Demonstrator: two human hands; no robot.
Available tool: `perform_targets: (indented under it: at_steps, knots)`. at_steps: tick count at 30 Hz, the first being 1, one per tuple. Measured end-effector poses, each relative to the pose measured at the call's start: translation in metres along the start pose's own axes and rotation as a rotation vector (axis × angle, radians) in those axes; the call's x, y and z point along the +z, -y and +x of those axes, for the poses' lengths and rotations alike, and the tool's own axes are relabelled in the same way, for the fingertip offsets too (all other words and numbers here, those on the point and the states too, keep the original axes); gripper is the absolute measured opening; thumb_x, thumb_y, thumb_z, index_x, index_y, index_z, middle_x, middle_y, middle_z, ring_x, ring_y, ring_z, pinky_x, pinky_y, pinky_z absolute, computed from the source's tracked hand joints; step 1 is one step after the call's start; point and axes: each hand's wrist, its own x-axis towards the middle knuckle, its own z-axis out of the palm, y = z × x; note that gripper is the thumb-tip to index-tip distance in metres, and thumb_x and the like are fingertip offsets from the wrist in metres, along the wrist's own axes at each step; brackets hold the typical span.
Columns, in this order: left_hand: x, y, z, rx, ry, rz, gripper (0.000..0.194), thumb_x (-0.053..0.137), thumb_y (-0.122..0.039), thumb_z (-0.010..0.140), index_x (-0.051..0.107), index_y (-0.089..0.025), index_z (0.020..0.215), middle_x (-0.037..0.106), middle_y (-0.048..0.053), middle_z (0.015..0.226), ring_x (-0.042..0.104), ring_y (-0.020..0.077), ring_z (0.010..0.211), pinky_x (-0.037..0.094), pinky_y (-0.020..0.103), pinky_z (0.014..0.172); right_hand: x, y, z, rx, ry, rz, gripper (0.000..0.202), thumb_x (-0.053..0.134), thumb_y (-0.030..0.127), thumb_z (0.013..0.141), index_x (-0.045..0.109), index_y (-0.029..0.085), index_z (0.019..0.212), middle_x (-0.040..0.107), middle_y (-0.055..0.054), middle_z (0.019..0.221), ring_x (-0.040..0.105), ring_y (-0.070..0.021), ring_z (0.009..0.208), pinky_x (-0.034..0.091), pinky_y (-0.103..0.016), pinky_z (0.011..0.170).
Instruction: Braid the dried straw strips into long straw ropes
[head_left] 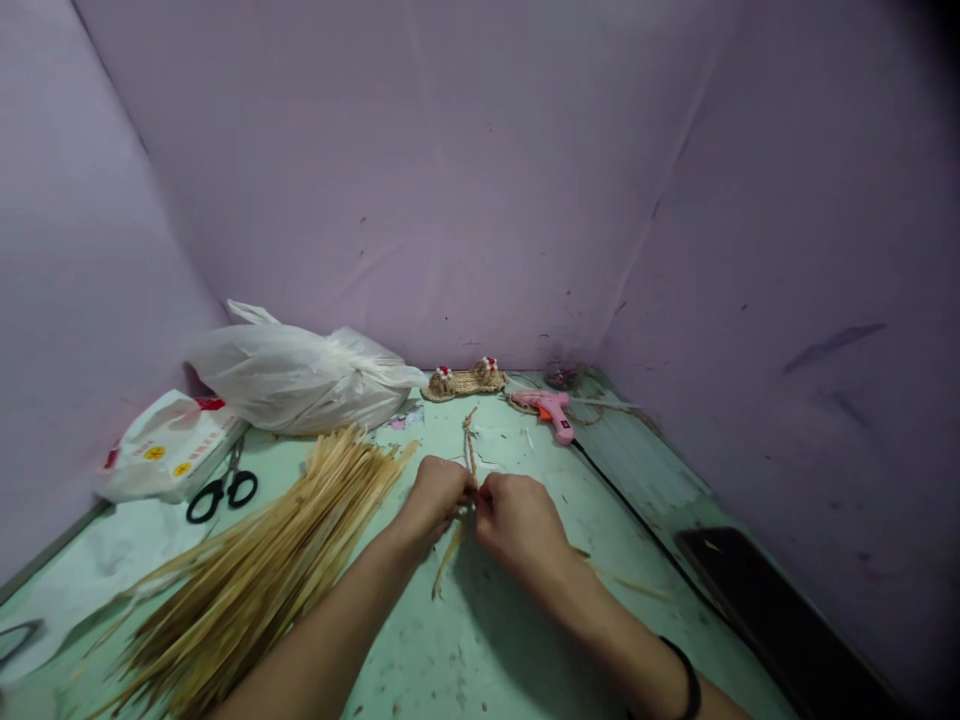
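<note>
My left hand (pixel 445 490) and my right hand (pixel 517 510) meet over the middle of the table, each pinched closed on a thin twisted straw cord (pixel 470 440). The cord's finished end points away from me, toward the back wall. Loose straw ends (pixel 448 560) hang out below my left fingers, and other strands stick out past my right wrist. The fingertips partly hide the spot where the strands cross. Left of my left forearm lies a large bundle of dry straw (pixel 277 560).
Black-handled scissors (pixel 223 492), a white box in plastic (pixel 169 445) and a tied white bag (pixel 307 375) lie at left. Small woven straw sandals (pixel 465 382) sit by the back wall. At right are a pink glue gun (pixel 551 408), its black cord (pixel 637 515) and a dark phone-like slab (pixel 772 620).
</note>
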Motion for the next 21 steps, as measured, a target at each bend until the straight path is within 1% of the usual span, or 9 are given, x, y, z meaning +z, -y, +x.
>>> perform_targets:
  at_steps: [2,4,8,12,15,16,17,18,21]
  knots:
    - [-0.003,-0.004,-0.005,-0.083,0.036,-0.064,0.022,0.045,-0.012,0.048,0.025,-0.019,0.042,0.020,-0.009,0.033,0.015,0.0032,0.030,0.006,0.020,0.035,0.003,0.005,-0.005,-0.030,0.020,-0.004,0.022,0.045,0.019,0.071,0.067,0.013,0.073,0.066,-0.014,0.072,0.059,-0.0198,0.061,0.026,-0.027,0.050]
    - [-0.007,-0.004,-0.008,-0.115,0.078,-0.100,0.022,0.046,-0.014,0.048,0.025,-0.019,0.042,0.021,-0.009,0.033,0.013,0.0027,0.029,0.004,0.020,0.033,0.009,0.008,-0.010,-0.061,0.014,0.016,0.022,0.045,0.017,0.071,0.067,0.013,0.075,0.066,-0.013,0.073,0.058,-0.0192,0.061,0.026,-0.027,0.051]
    - [-0.013,0.000,-0.006,-0.006,0.103,-0.106,0.018,0.047,-0.013,0.046,0.030,-0.018,0.044,0.023,-0.009,0.032,0.016,0.0024,0.027,0.006,0.019,0.031,0.014,0.009,-0.013,-0.092,0.011,0.064,0.021,0.045,0.016,0.071,0.066,0.014,0.074,0.066,-0.011,0.073,0.057,-0.0170,0.061,0.026,-0.026,0.051]
    - [-0.016,0.001,-0.005,0.019,0.143,-0.027,0.006,0.047,-0.013,0.047,0.042,-0.016,0.048,0.029,-0.008,0.031,0.019,0.0028,0.026,0.009,0.018,0.029,-0.005,-0.006,0.000,-0.100,0.039,0.181,0.022,0.047,0.026,0.072,0.066,0.016,0.066,0.064,-0.006,0.060,0.052,-0.0142,0.053,0.024,-0.024,0.047]
    - [-0.019,-0.001,-0.004,0.015,0.214,-0.021,0.005,0.051,-0.015,0.047,0.046,-0.015,0.051,0.032,-0.008,0.034,0.019,0.0018,0.027,0.007,0.017,0.029,-0.018,-0.021,0.018,0.038,-0.154,0.321,0.029,0.042,0.032,0.076,0.065,0.016,0.071,0.062,-0.004,0.061,0.050,-0.0126,0.054,0.027,-0.022,0.049]
    - [-0.021,-0.002,-0.004,0.011,0.239,-0.025,0.007,0.052,-0.016,0.047,0.046,-0.014,0.051,0.032,-0.008,0.035,0.018,0.0014,0.028,0.006,0.017,0.030,-0.018,-0.025,0.023,0.063,-0.151,0.375,0.028,0.043,0.032,0.075,0.065,0.015,0.071,0.061,-0.004,0.062,0.050,-0.0123,0.055,0.028,-0.022,0.049]
    - [-0.022,-0.002,-0.003,0.007,0.258,-0.031,0.008,0.052,-0.017,0.047,0.046,-0.015,0.051,0.031,-0.008,0.036,0.018,0.0012,0.028,0.006,0.017,0.030,-0.016,-0.027,0.028,0.075,-0.103,0.448,0.026,0.045,0.032,0.073,0.064,0.014,0.069,0.060,-0.003,0.060,0.049,-0.0119,0.054,0.028,-0.021,0.048]
    - [-0.023,-0.002,-0.002,0.005,0.268,-0.037,0.008,0.052,-0.017,0.047,0.045,-0.015,0.050,0.031,-0.008,0.036,0.017,0.0010,0.028,0.006,0.017,0.030,-0.011,-0.027,0.032,0.078,-0.010,0.539,0.024,0.046,0.031,0.072,0.063,0.014,0.066,0.058,-0.002,0.057,0.048,-0.0111,0.052,0.028,-0.021,0.047]
    - [-0.023,-0.001,0.001,0.012,0.278,-0.041,0.010,0.051,-0.017,0.046,0.041,-0.016,0.048,0.028,-0.009,0.035,0.015,0.0009,0.028,0.005,0.018,0.030,0.007,-0.023,0.037,0.142,0.314,0.825,0.019,0.047,0.027,0.068,0.055,0.013,0.057,0.047,0.002,0.044,0.038,-0.0075,0.040,0.024,-0.020,0.041]
